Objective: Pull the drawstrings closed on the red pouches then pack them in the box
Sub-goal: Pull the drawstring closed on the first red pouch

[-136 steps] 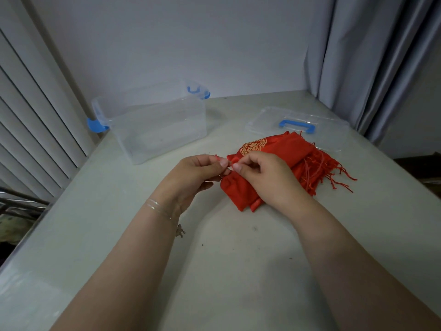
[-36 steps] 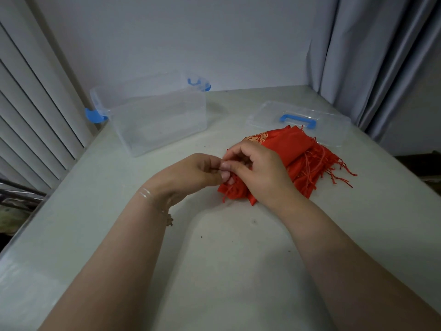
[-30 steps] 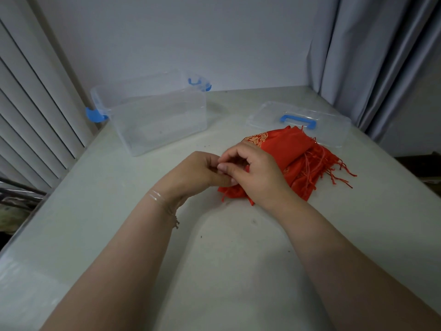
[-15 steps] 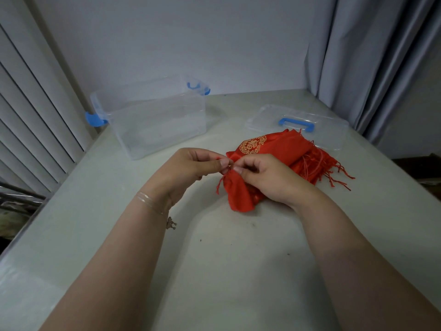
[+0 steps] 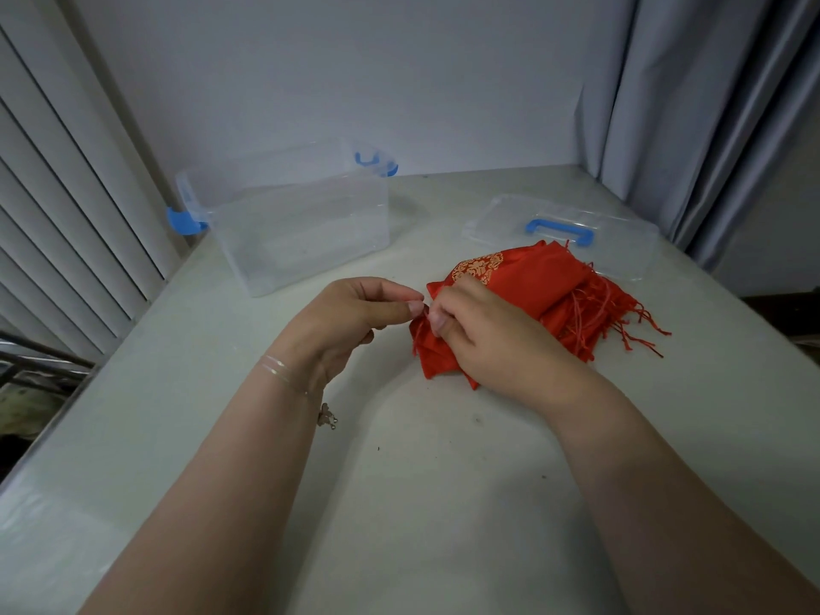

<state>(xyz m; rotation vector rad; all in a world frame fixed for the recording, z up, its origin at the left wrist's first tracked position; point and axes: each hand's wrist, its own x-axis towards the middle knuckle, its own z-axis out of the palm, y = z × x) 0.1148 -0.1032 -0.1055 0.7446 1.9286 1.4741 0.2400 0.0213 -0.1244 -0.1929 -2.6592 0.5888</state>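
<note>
Pinching at the near-left corner of the pouch pile with both hands; that is where I stand now. My left hand has thumb and forefinger pressed together on a thin red cord end, other fingers loosely curled beneath. My right hand lies on the pile, fingers curled, its thumb and forefinger nipping the mouth of the uppermost pouch just beside the left fingertips. The cord itself is too fine to trace between them.

Progress, as I judge it: early. The clear box stands open at far left on the table, and I see nothing red in it. No pouch looks cinched or set apart yet; I take it the first drawstring is only now being found. Left to do: pull every pouch shut, carry each to the box.

Count:
- Box: one, blue latches at both ends.
- Lid: one, blue handle, lying flat behind the pile, its near edge under the fabric.
- Pouches: one stack, layers overlapping; I cannot tell how many. One shows a gold pattern on top.
- Loose cord ends: many, fanned out to the right, uncounted.
- Hands at work: two.
</note>
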